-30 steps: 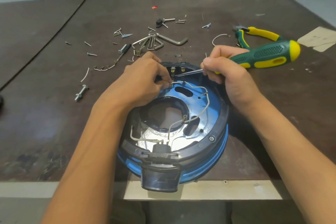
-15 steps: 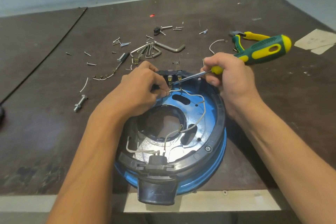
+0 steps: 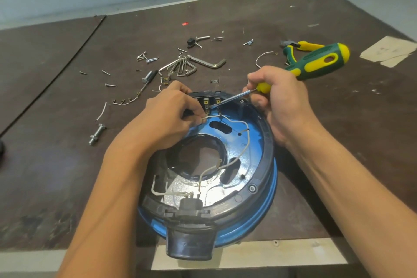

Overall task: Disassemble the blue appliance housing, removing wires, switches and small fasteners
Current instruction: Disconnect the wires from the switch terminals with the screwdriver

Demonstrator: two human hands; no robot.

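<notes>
I'm looking down at the round blue appliance housing with its black rim, lying open side up on the dark brown table. Its black spout is reaching over the table's near edge. My left hand is pinching the thin white wire between thumb and fingertips at the housing's far rim, just below the black switch block with its brass terminals. My right hand is curling all its fingers round the green-and-yellow screwdriver, gripping low on the handle. The steel tip is sitting at those terminals, just beside the wire's end.

I'm judging this as prying or loosening the wire off its terminal. The tip is working very close to my left fingertips, so a slip off the brass could be jabbing straight into them. Tugging the wire too hard could be snapping it and leaving the lug stuck in the block. Leaning on the far rim could be rocking the housing toward the edge. Any freed fastener could be vanishing among the loose silver screws scattered beyond the housing.
</notes>
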